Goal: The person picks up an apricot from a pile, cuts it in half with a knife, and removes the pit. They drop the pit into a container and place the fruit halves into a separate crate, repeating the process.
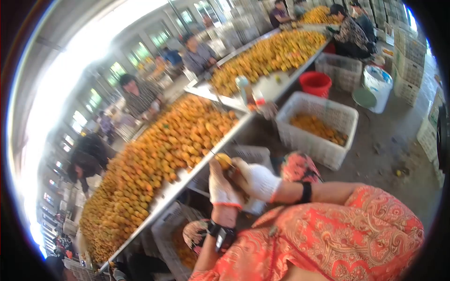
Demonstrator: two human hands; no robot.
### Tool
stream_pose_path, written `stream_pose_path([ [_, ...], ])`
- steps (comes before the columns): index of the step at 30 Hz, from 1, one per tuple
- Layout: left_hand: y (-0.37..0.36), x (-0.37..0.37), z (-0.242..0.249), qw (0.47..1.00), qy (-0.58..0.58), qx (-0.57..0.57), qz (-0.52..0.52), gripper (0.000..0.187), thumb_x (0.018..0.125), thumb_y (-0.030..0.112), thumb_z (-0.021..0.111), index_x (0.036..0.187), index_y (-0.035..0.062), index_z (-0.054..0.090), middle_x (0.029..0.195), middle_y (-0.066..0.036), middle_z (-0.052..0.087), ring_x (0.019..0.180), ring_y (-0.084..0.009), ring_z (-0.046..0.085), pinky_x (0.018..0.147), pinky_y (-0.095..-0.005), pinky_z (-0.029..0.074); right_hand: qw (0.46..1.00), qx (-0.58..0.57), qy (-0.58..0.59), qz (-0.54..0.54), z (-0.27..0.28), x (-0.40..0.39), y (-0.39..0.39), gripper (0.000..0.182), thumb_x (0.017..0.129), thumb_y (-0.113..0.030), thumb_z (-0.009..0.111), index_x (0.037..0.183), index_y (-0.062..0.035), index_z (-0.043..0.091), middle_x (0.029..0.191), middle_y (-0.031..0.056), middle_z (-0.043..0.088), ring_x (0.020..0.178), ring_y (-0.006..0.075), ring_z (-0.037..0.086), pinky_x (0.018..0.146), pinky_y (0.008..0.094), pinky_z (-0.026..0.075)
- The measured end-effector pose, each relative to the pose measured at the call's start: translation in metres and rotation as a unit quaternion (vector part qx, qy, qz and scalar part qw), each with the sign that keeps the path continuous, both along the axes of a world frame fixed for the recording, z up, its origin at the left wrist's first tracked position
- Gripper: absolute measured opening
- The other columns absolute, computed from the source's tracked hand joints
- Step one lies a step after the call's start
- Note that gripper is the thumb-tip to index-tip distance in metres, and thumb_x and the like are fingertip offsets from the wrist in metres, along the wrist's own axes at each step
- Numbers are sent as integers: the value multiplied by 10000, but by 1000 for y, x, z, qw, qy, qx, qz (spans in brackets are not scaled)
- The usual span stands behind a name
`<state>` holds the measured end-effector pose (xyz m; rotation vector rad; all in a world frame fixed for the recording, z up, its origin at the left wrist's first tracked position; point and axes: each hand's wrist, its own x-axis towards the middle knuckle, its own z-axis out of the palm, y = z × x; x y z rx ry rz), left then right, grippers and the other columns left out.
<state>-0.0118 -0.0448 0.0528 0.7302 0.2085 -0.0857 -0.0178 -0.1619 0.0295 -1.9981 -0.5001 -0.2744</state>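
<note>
Both of my hands wear white gloves and meet in front of me, close to the metal table's edge. A small orange-yellow fruit (223, 160) is gripped at the fingertips of my left hand (222, 186), with the thumb up against it. My right hand (257, 181) is closed right beside the fruit, its fingers bent toward it. Whether it also holds a small tool is hidden by the glove and blur. Heaped on the sorting table (206, 165) just beyond are many similar orange fruits (164, 136).
A white crate (286, 117) with orange pieces stands to the right, near a red bucket (315, 84) and a white bucket (378, 89). Another crate (161, 225) sits below the table edge by my left arm. Several people work around the tables; stacked crates (408, 61) line the right side.
</note>
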Motion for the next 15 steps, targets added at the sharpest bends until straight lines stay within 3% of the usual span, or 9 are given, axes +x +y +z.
stream_pose_path([
  [1, 3, 1, -3, 1000, -21, -18, 8, 376, 953, 486, 603, 1062, 126, 600, 914, -92, 657, 811, -271, 642, 731, -419, 564, 1000, -6, -2, 0, 6, -4, -1, 374, 959, -221, 546, 1274, -30, 482, 788, 250, 660, 742, 436, 658, 620, 507, 511],
  [2, 15, 6, -15, 995, -94, 3, -46, 453, 933, 499, 622, 1033, 57, 622, 970, -135, 672, 875, -281, 642, 834, -434, 545, 1000, -14, -4, -1, 11, -7, -2, 331, 961, -221, 541, 1226, -26, 504, 797, 256, 660, 750, 440, 657, 627, 510, 511],
  [3, 14, 5, -12, 991, -120, 64, 20, 444, 918, 475, 654, 1018, 43, 625, 961, -125, 675, 842, -258, 636, 785, -399, 541, 1000, -23, -5, 9, 10, -7, -4, 280, 964, -226, 543, 1157, -24, 519, 815, 262, 660, 774, 446, 655, 647, 510, 511],
  [6, 23, 6, -11, 959, -229, 159, 45, 296, 981, 289, 613, 1067, 6, 603, 939, -115, 666, 847, -231, 629, 772, -368, 518, 998, -43, 21, 31, 13, -10, -8, 228, 968, -244, 556, 992, -20, 525, 871, 272, 660, 858, 457, 646, 711, 504, 510],
  [8, 28, 2, -6, 951, -229, 203, 48, 231, 997, 217, 566, 1082, 4, 595, 928, -111, 660, 851, -211, 617, 796, -345, 496, 999, -36, 14, 37, 18, -15, -10, 251, 971, -265, 570, 1006, -18, 544, 889, 266, 661, 888, 447, 648, 733, 487, 511],
  [12, 29, -10, 6, 930, -253, 260, 59, 236, 1006, 230, 550, 1032, -2, 588, 936, -103, 648, 860, -196, 593, 818, -334, 474, 997, -49, 26, 58, 24, -20, -13, 282, 978, -293, 569, 1016, -14, 579, 894, 263, 666, 889, 436, 657, 746, 472, 513],
  [14, 28, -14, 8, 937, -242, 249, 40, 293, 1001, 308, 564, 1026, 16, 580, 931, -101, 636, 881, -212, 595, 836, -347, 480, 996, -46, 7, 72, 22, -20, -12, 290, 978, -295, 561, 1074, -21, 579, 908, 257, 671, 874, 427, 664, 726, 468, 522],
  [15, 19, -22, 15, 972, -186, 143, 4, 331, 991, 360, 573, 1041, 33, 579, 931, -102, 633, 883, -220, 596, 836, -351, 484, 996, -46, 8, 73, 26, -22, -12, 290, 978, -295, 561, 1074, -21, 579, 908, 257, 671, 874, 427, 664, 726, 468, 522],
])
